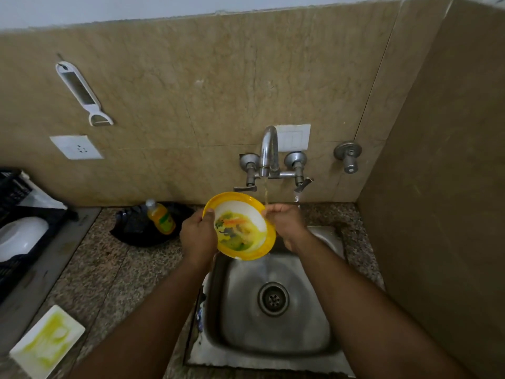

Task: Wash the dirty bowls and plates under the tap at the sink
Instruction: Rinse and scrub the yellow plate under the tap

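— What do you have nearest the camera?

— Taking the sink (276, 340) as my landmark: its steel basin sits below me, drain (273, 298) in the middle. On the speckled counter left of the sink and closest to me lies a white rectangular plate (47, 341) smeared with yellow-green residue.

— And the hands?

— Both are raised over the far edge of the sink. My left hand (198, 236) grips the yellow-rimmed bowl (240, 226), thumb curled over the left side of its rim. The bowl is tilted towards me, white inside, with yellow, green and orange food residue in it. My right hand (285, 220) is at the bowl's right edge, fingers bent together at the rim; whether they actually pinch it I cannot tell. A thin stream of water (265, 193) falls onto those fingers.

— Further back?

— Left of the sink, against the wall, a yellow dish-soap bottle (160, 217) lies on a black pan (149, 227). Far left of the sink is a black crate (16, 231) holding a white bowl (21, 237). Straight behind the sink on the wall is the tap (269, 153) with two valves, a separate valve (348, 157) to its right. Higher up, left of the sink, hang a white socket plate (76, 147) and a white peeler-grater (83, 94).
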Tool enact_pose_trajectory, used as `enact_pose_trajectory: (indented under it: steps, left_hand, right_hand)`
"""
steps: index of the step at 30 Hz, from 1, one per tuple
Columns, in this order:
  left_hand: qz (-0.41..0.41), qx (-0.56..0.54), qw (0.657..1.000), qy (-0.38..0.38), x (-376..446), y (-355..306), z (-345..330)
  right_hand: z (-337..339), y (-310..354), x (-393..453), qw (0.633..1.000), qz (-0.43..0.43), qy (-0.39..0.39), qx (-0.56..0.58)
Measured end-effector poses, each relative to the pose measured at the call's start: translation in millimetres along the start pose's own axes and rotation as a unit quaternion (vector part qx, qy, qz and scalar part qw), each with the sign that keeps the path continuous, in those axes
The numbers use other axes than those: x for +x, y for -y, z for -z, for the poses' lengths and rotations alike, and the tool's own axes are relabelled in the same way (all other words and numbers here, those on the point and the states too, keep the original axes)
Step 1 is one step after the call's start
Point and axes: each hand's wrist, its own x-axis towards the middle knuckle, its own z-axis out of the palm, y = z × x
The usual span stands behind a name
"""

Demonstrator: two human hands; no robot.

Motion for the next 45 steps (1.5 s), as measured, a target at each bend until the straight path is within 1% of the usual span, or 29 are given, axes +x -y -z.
enact_pose_trajectory:
  steps: [1, 2, 3, 4, 6, 7, 8, 11, 12, 15, 16, 17, 20, 21, 22, 24, 25, 26, 28, 29, 31, 33, 34, 37, 39, 41, 44, 45]
  left_hand:
    - [-0.002, -0.004, 1.0, -0.002, -3, 0, -3]
    - [-0.005, -0.01, 1.0, -0.011, -6, -1, -5]
    - [-0.008, -0.016, 1.0, -0.023, -9, -4, -7]
    - [-0.007, -0.023, 0.999, -0.033, -11, -6, -8]
    - [-0.006, -0.044, 0.998, -0.048, -12, -6, -8]
    - [-0.007, -0.058, 0.997, -0.051, -13, -5, -7]
    - [-0.01, -0.07, 0.996, -0.053, -15, -3, -7]
    - [-0.017, -0.085, 0.994, -0.068, -21, -1, -11]
    - [-0.017, -0.097, 0.992, -0.08, -22, 0, -11]
    - [-0.019, -0.121, 0.987, -0.107, -17, 3, -10]
    - [-0.024, -0.123, 0.986, -0.109, -17, 5, -9]
    - [-0.03, -0.121, 0.986, -0.11, -17, 6, -9]
    - [-0.051, -0.102, 0.986, -0.124, -24, 5, -14]
    - [-0.051, -0.102, 0.984, -0.133, -24, 4, -16]
    - [-0.046, -0.108, 0.983, -0.144, -23, 2, -17]
    - [-0.038, -0.122, 0.979, -0.159, -23, 0, -16]
    - [-0.041, -0.122, 0.979, -0.16, -23, 0, -15]
    - [-0.043, -0.114, 0.981, -0.154, -23, 2, -15]
    - [-0.038, -0.091, 0.988, -0.122, -24, 4, -14]
    - [-0.02, -0.095, 0.991, -0.095, -23, 3, -15]
    - [0.066, -0.138, 0.987, -0.039, -20, -4, -15]
    - [0.154, -0.178, 0.971, 0.033, -16, -15, -8]
    - [0.172, -0.175, 0.967, 0.069, -12, -20, -2]
    - [0.164, -0.142, 0.964, 0.154, 0, -28, 10]
    - [0.15, -0.07, 0.975, 0.148, 4, -32, 11]
    - [0.118, 0.0, 0.987, 0.107, 9, -31, 8]
    - [0.078, 0.001, 0.996, 0.033, 13, -29, 9]
    - [0.07, 0.001, 0.997, 0.02, 15, -27, 11]
  right_hand:
    - [-3, 1, 0, 0.999, 0.014, -0.042, 0.001]
    - [-5, 4, -1, 0.998, 0.017, -0.065, 0.008]
    - [-6, 6, -2, 0.998, 0.015, -0.06, 0.013]
    - [-4, 8, -3, 0.999, 0.002, -0.031, 0.029]
    - [4, 12, -9, 0.996, -0.036, 0.065, 0.052]
    - [7, 12, -12, 0.994, -0.045, 0.093, 0.044]
    - [8, 12, -13, 0.994, -0.042, 0.097, 0.029]
    - [2, 17, -16, 0.999, -0.005, 0.018, -0.03]
    - [0, 19, -17, 0.999, -0.005, 0.027, -0.022]
    - [5, 25, -22, 0.986, -0.041, 0.154, 0.042]
    - [7, 25, -25, 0.983, -0.043, 0.174, 0.049]
    - [6, 25, -26, 0.985, -0.036, 0.167, 0.038]
    - [-6, 24, -26, 0.998, -0.004, 0.065, -0.004]
    - [-8, 23, -26, 0.999, -0.002, 0.053, 0.0]
    - [-9, 23, -26, 0.998, -0.004, 0.068, 0.016]
    - [-5, 25, -30, 0.988, -0.022, 0.143, 0.051]
    - [-3, 26, -32, 0.983, -0.029, 0.168, 0.063]
    - [-1, 27, -33, 0.983, -0.029, 0.171, 0.065]
    - [-2, 28, -32, 0.992, -0.01, 0.122, 0.041]
    - [-3, 29, -30, 0.996, -0.002, 0.087, 0.021]
    - [-2, 32, -26, 0.999, 0.002, 0.045, -0.003]
    - [1, 36, -23, 0.999, -0.003, 0.041, -0.022]
    - [3, 36, -20, 0.999, -0.004, 0.043, -0.033]
    - [7, 40, -17, 0.996, 0.01, 0.052, -0.072]
    - [6, 42, -19, 0.993, 0.016, 0.064, -0.093]
    - [7, 42, -23, 0.994, 0.006, 0.081, -0.076]
    - [13, 39, -28, 0.99, -0.035, 0.133, 0.007]
    - [14, 37, -31, 0.989, -0.037, 0.142, 0.019]
